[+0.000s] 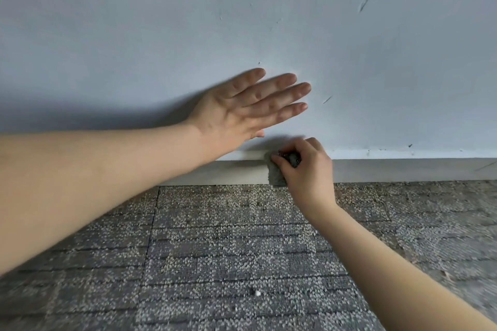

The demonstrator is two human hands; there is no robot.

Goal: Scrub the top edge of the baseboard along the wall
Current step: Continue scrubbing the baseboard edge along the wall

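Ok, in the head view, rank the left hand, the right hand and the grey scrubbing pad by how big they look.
1. left hand, spread flat on the wall
2. right hand, curled, so it shows less area
3. grey scrubbing pad, partly hidden by the fingers, on the baseboard

The gap between the hands is mostly pose, not true size.

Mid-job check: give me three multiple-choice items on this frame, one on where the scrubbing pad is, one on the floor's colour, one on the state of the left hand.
1. Where is the grey scrubbing pad?
A. On the carpet
B. Against the pale baseboard, at its top edge
C. High on the wall

2. What colour is the speckled carpet tile floor?
A. Grey
B. Red
C. Green

3. What is the left hand doing?
A. Gripping the pad
B. Clenched in a fist
C. Spread open, flat on the blue-grey wall

Answers: 1 B, the right hand presses it there; 2 A, grey with light flecks; 3 C, fingers are extended, holding nothing.
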